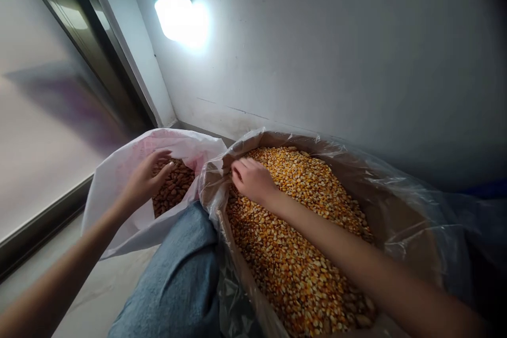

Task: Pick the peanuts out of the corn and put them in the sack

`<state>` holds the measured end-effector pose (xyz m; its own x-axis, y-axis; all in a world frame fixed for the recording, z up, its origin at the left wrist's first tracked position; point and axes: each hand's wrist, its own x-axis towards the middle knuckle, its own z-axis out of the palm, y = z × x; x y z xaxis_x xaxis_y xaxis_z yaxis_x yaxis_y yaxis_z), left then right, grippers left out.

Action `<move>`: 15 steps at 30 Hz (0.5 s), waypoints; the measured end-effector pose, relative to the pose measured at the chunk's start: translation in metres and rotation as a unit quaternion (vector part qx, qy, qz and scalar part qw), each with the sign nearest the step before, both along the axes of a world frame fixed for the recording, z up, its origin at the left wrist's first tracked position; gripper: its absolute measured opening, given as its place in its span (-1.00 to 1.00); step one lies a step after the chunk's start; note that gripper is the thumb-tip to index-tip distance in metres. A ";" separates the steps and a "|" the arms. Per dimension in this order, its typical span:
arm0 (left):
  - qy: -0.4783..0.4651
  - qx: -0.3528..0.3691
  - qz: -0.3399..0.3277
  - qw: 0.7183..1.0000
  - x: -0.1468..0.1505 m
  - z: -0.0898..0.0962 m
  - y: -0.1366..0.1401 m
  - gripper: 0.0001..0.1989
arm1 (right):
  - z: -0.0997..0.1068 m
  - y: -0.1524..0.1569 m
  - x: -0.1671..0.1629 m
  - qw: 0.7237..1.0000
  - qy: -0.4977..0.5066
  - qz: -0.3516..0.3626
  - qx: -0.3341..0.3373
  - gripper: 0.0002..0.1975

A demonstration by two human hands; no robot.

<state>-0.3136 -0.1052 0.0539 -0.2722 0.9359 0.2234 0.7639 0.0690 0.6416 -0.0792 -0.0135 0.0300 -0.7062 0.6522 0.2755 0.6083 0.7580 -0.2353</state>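
My left hand (147,177) hovers over the mouth of a white woven-looking bag (106,185), its thumb and fingers apart and nothing visible between them. Inside that bag lie brown nuts (174,187) that look like almonds. My right hand (253,178) is above the near-left part of a heap of dried corn kernels (293,222), close to the rim. Its fingers are curled together, and whatever they hold, if anything, is hidden. The corn fills a larger sack with a clear plastic liner (407,211). A few bigger brown pieces (362,319) lie among the kernels at the bottom.
My jeans-clad knee (178,269) stands between the two bags. Behind them rises a pale wall (317,53) with a lit bulb (174,16). A dark metal frame (99,53) with a glossy pane runs along the left, above a light floor (111,285).
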 end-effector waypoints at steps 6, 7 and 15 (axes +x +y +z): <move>-0.120 0.027 -0.091 0.988 0.047 -0.004 0.008 -0.66 | -0.087 -0.035 -0.002 0.974 -0.191 0.123 0.016 -0.71; -0.112 0.024 -0.115 0.987 0.054 -0.001 0.010 -0.66 | -0.100 -0.040 -0.016 0.977 -0.184 0.110 0.014 -0.65; 0.032 -0.049 -0.275 0.960 0.087 0.019 0.010 -0.72 | -0.110 -0.008 -0.053 0.975 -0.190 -0.104 -0.046 -0.57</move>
